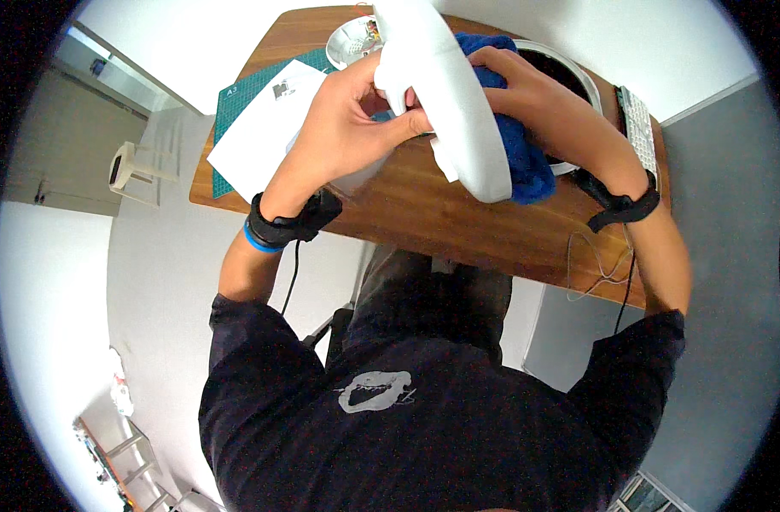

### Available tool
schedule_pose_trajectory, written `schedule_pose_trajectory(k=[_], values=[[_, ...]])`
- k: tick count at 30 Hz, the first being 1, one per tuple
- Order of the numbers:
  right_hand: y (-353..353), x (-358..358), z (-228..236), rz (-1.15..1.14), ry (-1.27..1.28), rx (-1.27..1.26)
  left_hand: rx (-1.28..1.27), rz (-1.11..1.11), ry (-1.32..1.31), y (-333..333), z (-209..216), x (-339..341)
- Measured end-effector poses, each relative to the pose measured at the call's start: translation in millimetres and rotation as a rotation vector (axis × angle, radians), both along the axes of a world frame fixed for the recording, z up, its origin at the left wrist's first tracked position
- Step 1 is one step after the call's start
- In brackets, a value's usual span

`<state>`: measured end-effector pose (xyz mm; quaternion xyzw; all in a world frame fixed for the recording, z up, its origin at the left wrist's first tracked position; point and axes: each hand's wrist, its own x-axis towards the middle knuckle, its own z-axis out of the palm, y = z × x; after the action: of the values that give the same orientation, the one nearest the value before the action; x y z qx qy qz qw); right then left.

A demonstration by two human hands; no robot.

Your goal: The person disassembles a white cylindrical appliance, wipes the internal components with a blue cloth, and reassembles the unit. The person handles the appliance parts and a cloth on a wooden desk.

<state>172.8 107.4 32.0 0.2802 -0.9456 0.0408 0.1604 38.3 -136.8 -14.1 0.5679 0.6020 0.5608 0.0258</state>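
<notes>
Raised over the table's far edge is a large white part (458, 102) with a smooth curved shell, standing nearly on edge; its exact kind I cannot make out. My left hand (356, 119) is closed on its left side, thumb stretched toward a small inner piece. On the other side, my right hand (535, 90) has its fingers bent over a bunched blue cloth (526, 162), which lies against the shell. The right fingertips meet the cloth and the shell's edge, partly hidden. Both wrists wear black straps.
A wooden table (381, 200) carries a green cutting mat (228, 111), white paper sheets (262, 136) and a white dish (347, 43) with small parts. Behind my right hand sits a round white-rimmed black container (590, 81). A keyboard (636, 128) and a thin cable (599, 273) lie right.
</notes>
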Motion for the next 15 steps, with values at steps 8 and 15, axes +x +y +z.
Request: schedule_pose_trajectory(k=[8, 15], values=[[-31.6, 21.0, 55.5, 0.050, 0.007, -0.332, 0.005, -0.044, -0.065, 0.3, 1.0, -4.0], [-7.4, -3.5, 8.3, 0.049, 0.043, -0.152, -0.011, -0.016, 0.001, -0.6, -3.7, -9.3]])
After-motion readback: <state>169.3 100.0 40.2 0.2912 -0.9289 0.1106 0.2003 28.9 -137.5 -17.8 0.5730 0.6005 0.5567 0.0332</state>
